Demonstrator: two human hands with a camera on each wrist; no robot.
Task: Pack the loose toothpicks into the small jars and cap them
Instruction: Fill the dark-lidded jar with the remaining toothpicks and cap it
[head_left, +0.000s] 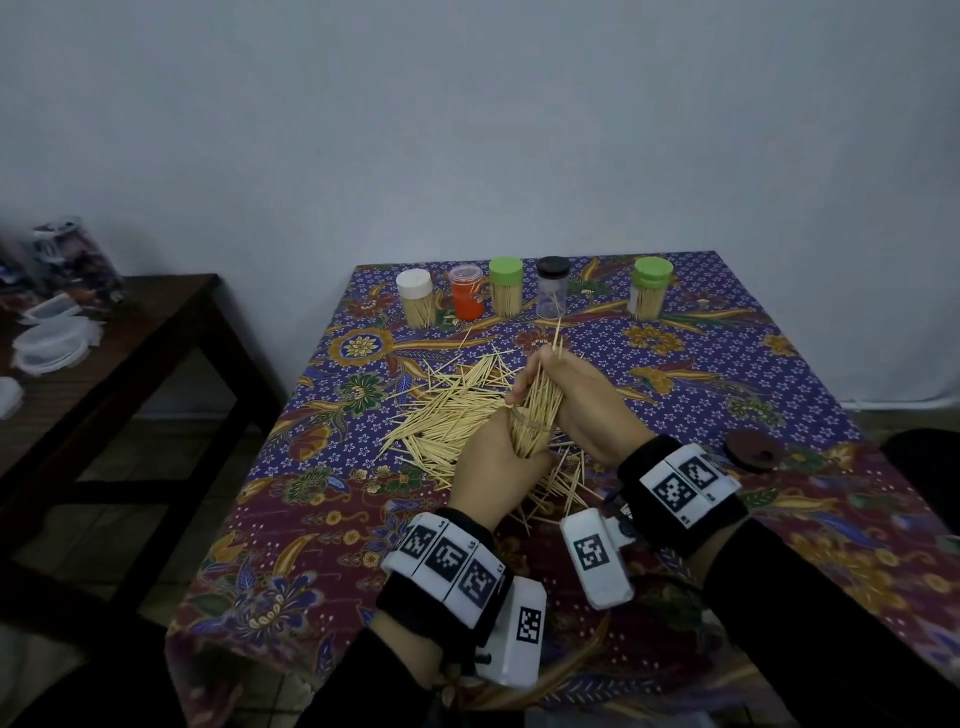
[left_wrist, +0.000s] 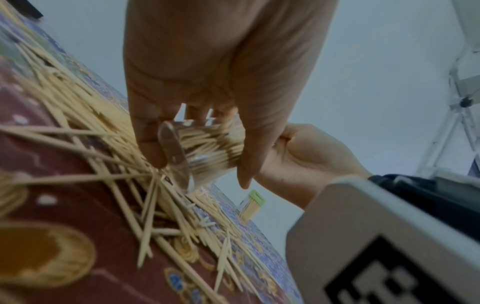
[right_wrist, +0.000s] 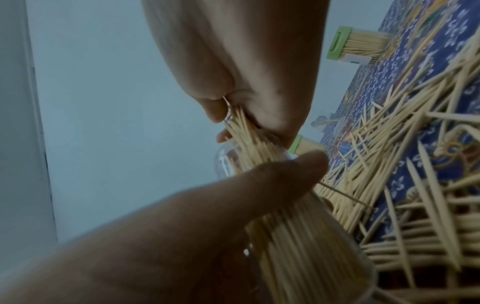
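A clear jar (head_left: 527, 436) is gripped by the left hand (head_left: 498, 462), tilted above the loose toothpicks (head_left: 441, 410) on the tablecloth (head_left: 727, 364). A bundle of toothpicks (head_left: 543, 392) is pinched by the right hand (head_left: 576, 400), its lower ends inside the jar's mouth.

No readable words, brands or numbers anywhere, only black-and-white square coded markers on the white wrist-camera blocks (head_left: 680, 483) lower centre of the head view, tiny characters beside them too small to read, pale label on green-capped toothpick jar (right_wrist: 359, 58) illegible
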